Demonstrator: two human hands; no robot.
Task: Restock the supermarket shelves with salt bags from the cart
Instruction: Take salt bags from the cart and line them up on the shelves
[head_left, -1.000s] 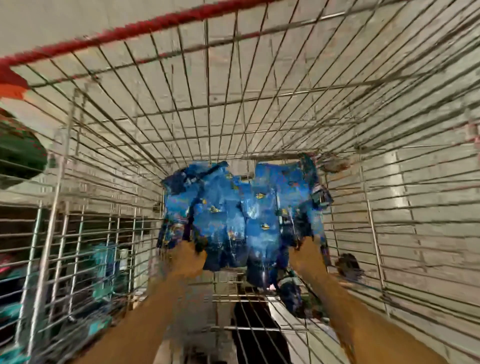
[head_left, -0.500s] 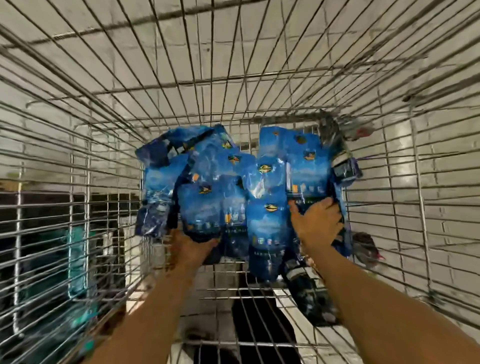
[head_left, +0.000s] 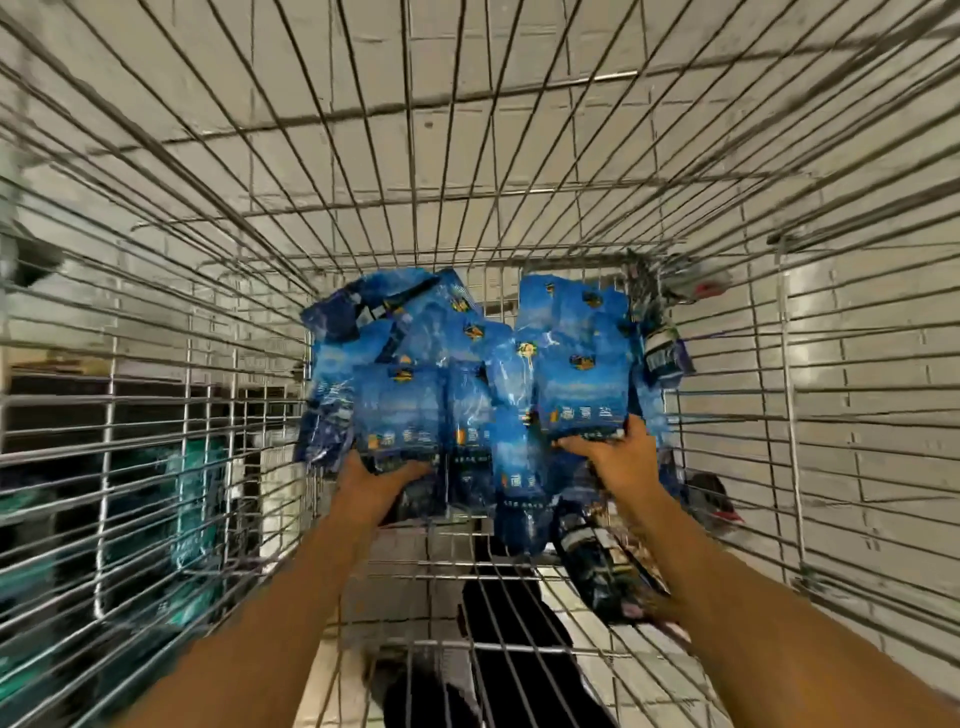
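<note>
The left hand (head_left: 382, 480) is curled around the lower edge of a blue salt bag (head_left: 397, 410), fingers on its front face near the bottom print. The right hand (head_left: 621, 457) grips the lower edge of a second blue bag (head_left: 579, 384), fingers across the bottom front and thumb at the bag's right corner. Both forearms reach in from the near end of the cart (head_left: 156, 322).

Both held bags belong to a pile of blue salt bags (head_left: 483, 384) resting on the wire floor at the far end of the cart. The bags overlap one another and tilt at various angles; the exact count cannot be told. Each shows a small yellow emblem near its top and pale lettering near its bottom. At the pile's right edge, one bag (head_left: 665, 353) is turned so that a white label panel faces outward, touching the cart's right wall. A darker bag (head_left: 602, 571) lies flat on the cart floor, nearer than the pile, just beside the right forearm.

The cart walls are bare metal wire. Through the cart floor a pale tiled floor (head_left: 857, 364) is visible. Through the cart's left wall, dark shelving with blurred green items (head_left: 197, 499) is visible; these cannot be identified.
</note>
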